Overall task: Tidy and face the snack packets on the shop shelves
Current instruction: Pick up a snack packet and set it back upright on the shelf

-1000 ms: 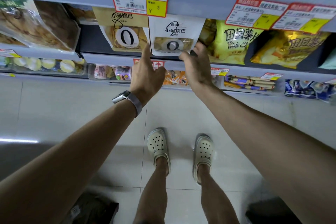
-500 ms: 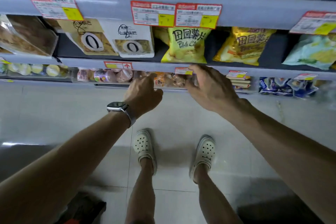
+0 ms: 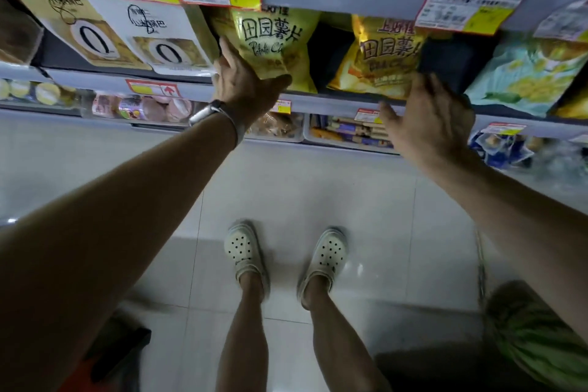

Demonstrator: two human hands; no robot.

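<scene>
Dim shelf — left hand grips chip packet; right hand blurred, fingers' state unclear.

dark gap open between two chip bags.

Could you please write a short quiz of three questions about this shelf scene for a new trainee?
1. True or false: the left hand touches the pale yellow chip packet.
2. Which packet stands directly left of it? A. white packet B. light blue packet
3. Fill in: the right hand is at the ____ edge of the golden chip packet.

Key: 1 true; 2 A; 3 lower.
</scene>
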